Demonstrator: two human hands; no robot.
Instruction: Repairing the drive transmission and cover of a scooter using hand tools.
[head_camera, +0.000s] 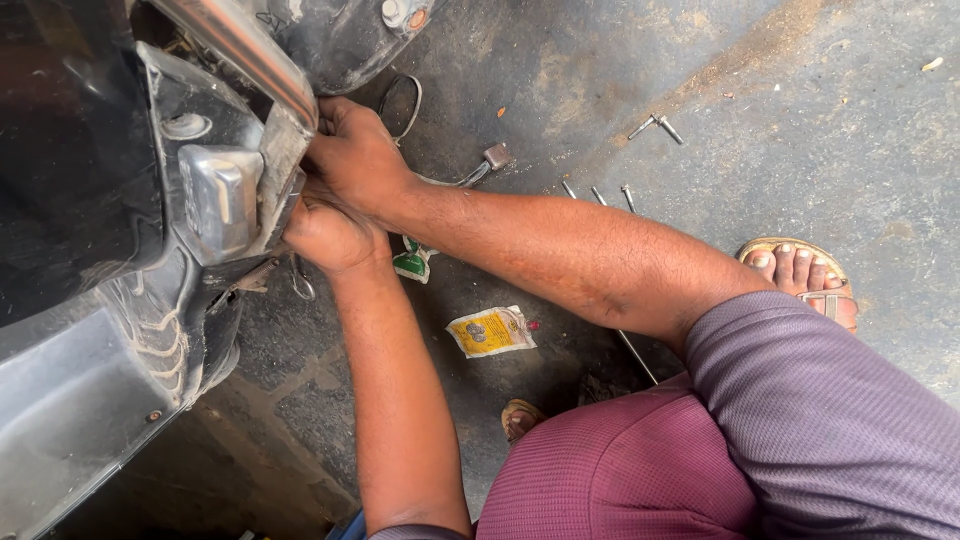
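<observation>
Left hand (330, 232): pressed against the lower edge of the grey bracket (222, 200) on the black body (80, 180). Fingers curled under and hidden behind the metal; whether they grip anything cannot be told.

Right hand (352, 150): crossed above the left, touching it. Fingers bent over the bracket's right edge, just under the chrome tube (245, 45); closed against the metal, held object not visible.

Bracket: bolted to the body at upper left, its outer edge facing the hands. Little room here; tube above, dusty panel (70, 400) below, both hands wedged between.

Floor (800, 120): grey concrete, open to the right of the forearms.

Loose items on floor:
- bolts (655, 125), upper centre, well apart from the hands
- three thin screws (598, 193), just beyond the right forearm
- connector (495, 155) on a wire, near the right wrist
- wire loop (405, 105), just beside the right hand
- green wrapper (412, 262), between the forearms
- yellow sachet (490, 332), between the forearms, nearer the knee
- rod (637, 357), partly under the right arm

Sandalled foot (800, 278): right of the arm, flat on the floor.
</observation>
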